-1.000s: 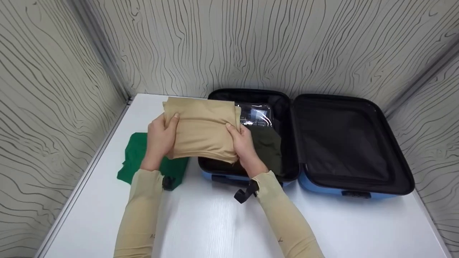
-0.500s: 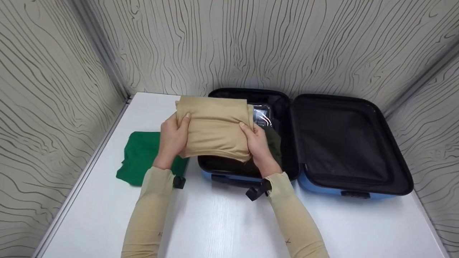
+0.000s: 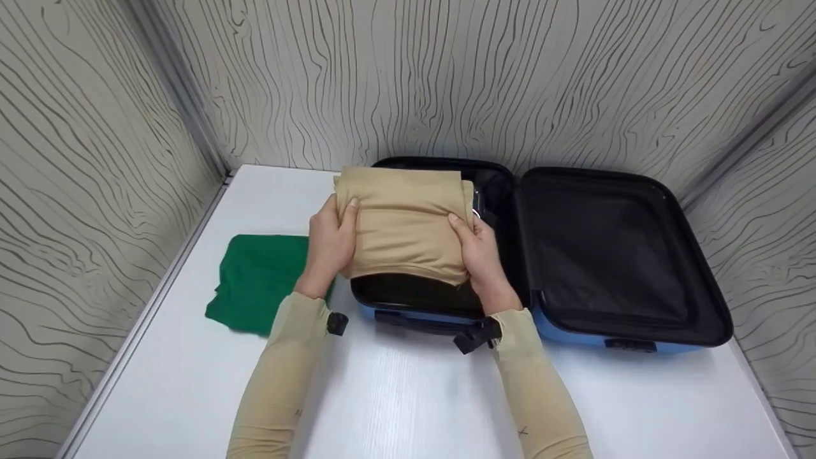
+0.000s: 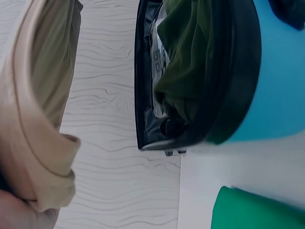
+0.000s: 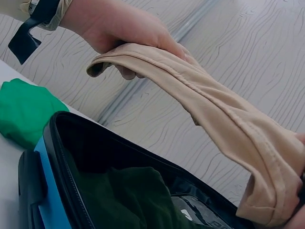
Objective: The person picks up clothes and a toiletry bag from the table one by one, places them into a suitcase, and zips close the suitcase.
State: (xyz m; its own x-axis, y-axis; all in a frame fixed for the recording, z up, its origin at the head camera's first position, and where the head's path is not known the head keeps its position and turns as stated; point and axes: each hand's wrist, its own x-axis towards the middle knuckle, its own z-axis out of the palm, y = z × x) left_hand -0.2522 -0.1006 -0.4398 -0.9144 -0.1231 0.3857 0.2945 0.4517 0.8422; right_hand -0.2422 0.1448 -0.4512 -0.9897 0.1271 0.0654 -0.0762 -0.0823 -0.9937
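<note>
In the head view, the work looks partway along: the tan cloth [image 3: 408,223] is folded into a neat block but not yet set down, held up in front of the left half of the open suitcase [image 3: 414,306], while a green cloth [image 3: 258,280] lies outside on the table [image 3: 395,395]. The left hand [image 3: 328,239] has one side edge and the right hand [image 3: 481,252] the other; each grip is closed to the cloth's thickness, thumb on the near face, so the block spans the space between them. The left wrist view shows what is done: a dark green cloth [image 4: 188,62] and a clear pouch [image 4: 158,71] sit inside the suitcase, with the tan cloth well apart from them at the left. In the right wrist view, the left hand's fingers curl beneath the edge, and the tan cloth sags slightly between the hands, above the suitcase. Only slivers of the right hand show there, so its finger placement cannot be told from this side.
</note>
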